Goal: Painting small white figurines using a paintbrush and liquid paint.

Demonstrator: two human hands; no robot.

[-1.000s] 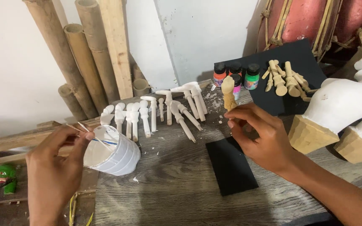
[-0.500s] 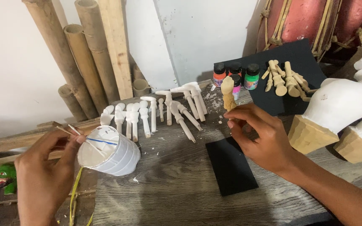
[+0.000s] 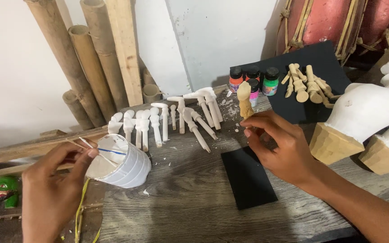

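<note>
2 hands are at work over a grey wooden desk point(image 3: 190, 202). The left hand point(image 3: 52, 180) has its fingers pressed together around a thin stick or brush point(image 3: 83, 145), whose tip dips into a tilted white cup point(image 3: 121, 161) at the desk's left edge; the cup's inside shows white, seemingly paint. The right hand point(image 3: 280, 146) pinches the lower end of a bare wooden figure point(image 3: 245, 102), holding it upright above the desk, just in front of the small paint pots point(image 3: 254, 80); its fingers are closed on the figure's base.

Judging from how things lie, the whitening looks well under way: about 12 carved pieces coated white point(image 3: 172, 118) lie in a loose row in the middle of the desk, between the cup and the pots. The held figure shows raw wood with no white on it, so it appears not yet coated. Further back, on a black sheet point(image 3: 320, 56), a pile of unpainted wooden pieces point(image 3: 306, 84) also seems to remain. The coloured pots are capped, which suggests colour work has not begun.

A smaller black card point(image 3: 247, 177) lies flat under the right wrist. Bamboo poles point(image 3: 91, 58) lean against the wall, large white carved shapes on wooden blocks point(image 3: 365, 117) stand at right, and a green object point(image 3: 6, 188) sits at far left.
</note>
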